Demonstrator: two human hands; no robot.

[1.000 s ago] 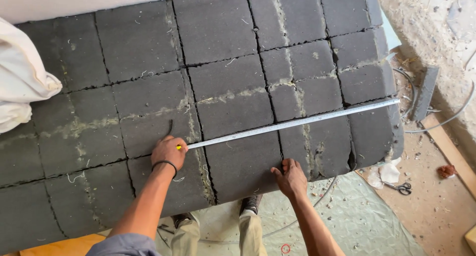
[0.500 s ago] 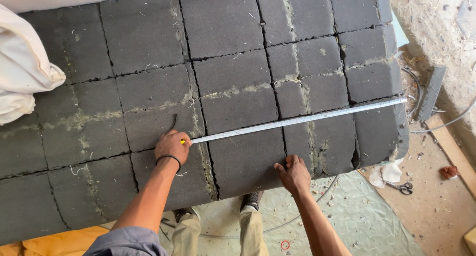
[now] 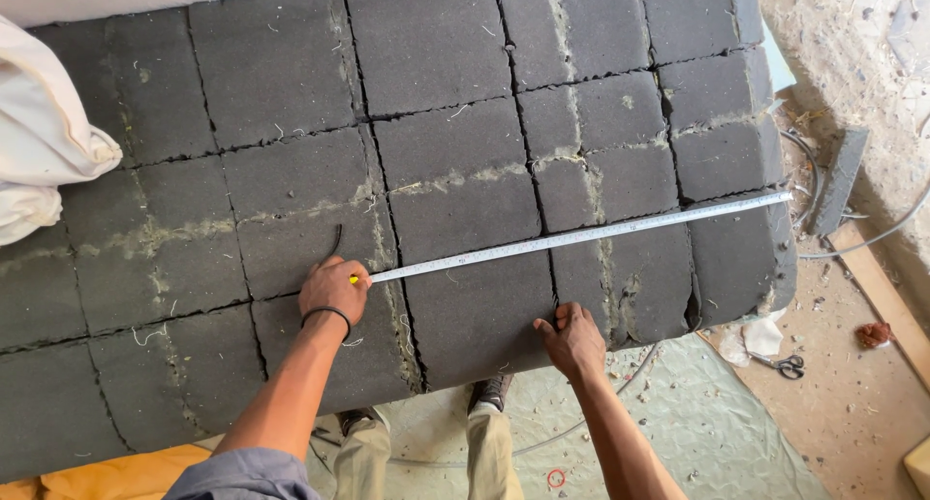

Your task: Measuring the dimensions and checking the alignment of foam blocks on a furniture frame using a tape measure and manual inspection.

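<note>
Grey foam, patched together from glued blocks (image 3: 455, 64), fills most of what we see. Nearest us, our right hand (image 3: 573, 337) lies open and flat at the slab's near edge, at about five o'clock, grasping nothing. At nine o'clock from it, our left hand (image 3: 332, 289) is clenched around a yellow-cased tape measure (image 3: 355, 279), pressed on the foam. Its steel blade (image 3: 581, 235) runs out toward two o'clock, lying across the slab to the far right edge. Beyond that edge, scissors (image 3: 787, 365) rest on the dusty floor (image 3: 852, 403).
</note>
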